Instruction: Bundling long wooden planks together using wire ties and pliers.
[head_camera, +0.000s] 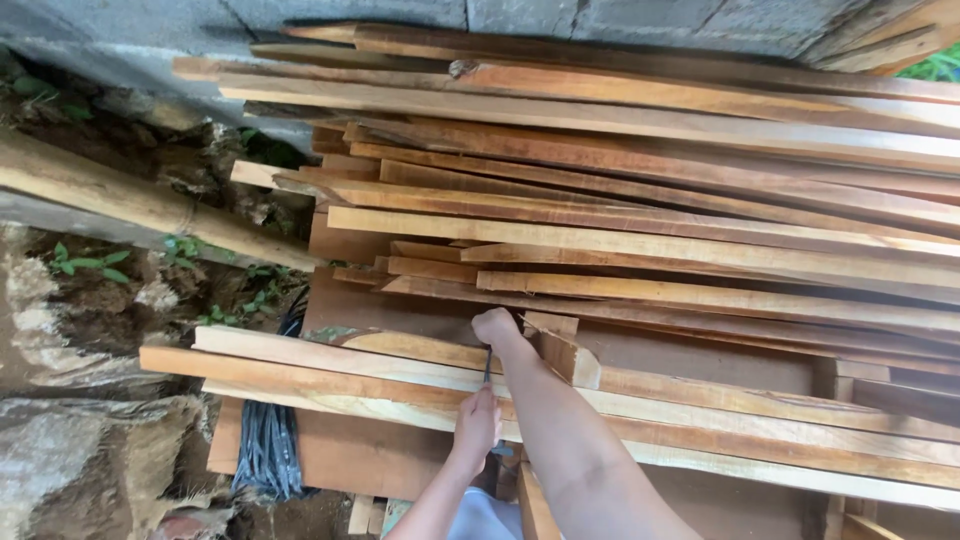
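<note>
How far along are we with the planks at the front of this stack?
Looks done: sawn planks lie stacked against the grey wall. In hand: the left hand and the fisted right hand hold a thin dark tool upright across the front planks; its kind is unclear. Left: no mark or cut shows on those planks, so work there seems barely begun.

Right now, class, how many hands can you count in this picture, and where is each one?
2. The left hand rests low on the front planks; the right hand sits just above it. A thin dark tool runs between them. None seem hidden.
</note>
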